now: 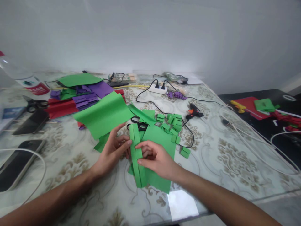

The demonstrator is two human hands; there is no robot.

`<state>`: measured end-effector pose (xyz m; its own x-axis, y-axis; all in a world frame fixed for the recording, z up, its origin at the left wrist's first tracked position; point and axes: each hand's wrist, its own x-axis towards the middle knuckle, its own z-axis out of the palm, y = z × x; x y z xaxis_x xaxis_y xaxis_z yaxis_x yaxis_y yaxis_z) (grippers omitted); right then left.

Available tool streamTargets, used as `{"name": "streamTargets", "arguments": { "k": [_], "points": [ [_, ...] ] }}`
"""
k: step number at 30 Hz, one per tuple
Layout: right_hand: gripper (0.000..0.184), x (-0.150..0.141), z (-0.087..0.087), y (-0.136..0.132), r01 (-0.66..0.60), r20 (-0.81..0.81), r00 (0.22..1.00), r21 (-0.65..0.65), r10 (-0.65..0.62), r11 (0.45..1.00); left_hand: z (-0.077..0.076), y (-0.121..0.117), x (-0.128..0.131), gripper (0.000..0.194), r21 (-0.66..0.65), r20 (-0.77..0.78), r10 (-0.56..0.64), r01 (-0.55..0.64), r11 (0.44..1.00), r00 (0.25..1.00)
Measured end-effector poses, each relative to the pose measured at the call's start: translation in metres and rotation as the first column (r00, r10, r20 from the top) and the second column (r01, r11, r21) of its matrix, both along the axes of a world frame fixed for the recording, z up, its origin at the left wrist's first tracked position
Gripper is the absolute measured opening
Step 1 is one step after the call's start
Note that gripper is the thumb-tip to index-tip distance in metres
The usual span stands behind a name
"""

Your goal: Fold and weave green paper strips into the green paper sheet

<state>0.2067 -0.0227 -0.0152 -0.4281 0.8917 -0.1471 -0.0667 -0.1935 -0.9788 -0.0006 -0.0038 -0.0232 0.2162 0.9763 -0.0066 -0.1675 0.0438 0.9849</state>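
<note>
My left hand [113,150] and my right hand [156,160] both pinch a folded green paper strip [136,157] that runs up and down between them. The left fingers press its left edge, and the right thumb and forefinger grip its right edge. The strip lies over a green paper sheet [160,138] on the table. Black scissors [138,124] rest just beyond the strip's top end. Several small folded green pieces [174,124] are scattered to the right of the scissors.
A large green sheet [103,114] lies to the left, with purple strips [84,100] and red paper [60,108] behind it. A black glue gun [194,111], power strip [159,88] and cables lie at the back right. Two phones [16,163] sit at the left.
</note>
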Motion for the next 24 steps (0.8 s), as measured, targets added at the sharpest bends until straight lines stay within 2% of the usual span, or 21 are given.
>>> {"name": "streamTargets", "arguments": {
  "k": [3,6,8,11,17,21,24],
  "points": [
    [0.047,0.000,0.002,-0.001,-0.010,-0.012,1.000,0.026,0.010,1.000,-0.001,0.001,-0.004,0.059,0.027,-0.007,-0.005,0.005,1.000,1.000],
    [0.044,0.001,0.005,-0.002,-0.018,-0.001,1.000,0.075,0.019,0.997,-0.004,0.001,-0.008,0.039,0.030,-0.081,-0.029,0.031,0.999,0.996],
    [0.041,0.001,0.007,-0.003,-0.009,0.009,1.000,0.115,0.008,0.993,-0.005,0.001,-0.010,0.038,0.023,-0.141,-0.044,0.048,0.999,0.989],
    [0.037,0.003,0.011,-0.003,0.011,0.017,1.000,0.168,-0.014,0.986,-0.003,-0.001,-0.008,0.045,0.036,-0.210,-0.084,0.093,0.995,0.974],
    [0.038,0.005,0.015,-0.002,0.070,-0.024,0.998,0.230,-0.066,0.971,0.008,-0.006,-0.002,0.020,0.201,-0.379,-0.159,0.249,0.948,0.912],
    [0.030,0.005,0.014,0.001,0.111,0.051,0.990,0.254,-0.128,0.961,0.016,-0.007,-0.003,0.032,0.343,-0.495,-0.083,0.282,0.896,0.865],
    [0.024,0.005,0.013,0.002,0.138,0.081,0.983,0.256,-0.163,0.957,0.020,-0.007,-0.003,0.035,0.352,-0.489,-0.108,0.309,0.884,0.865]
  ]
}}
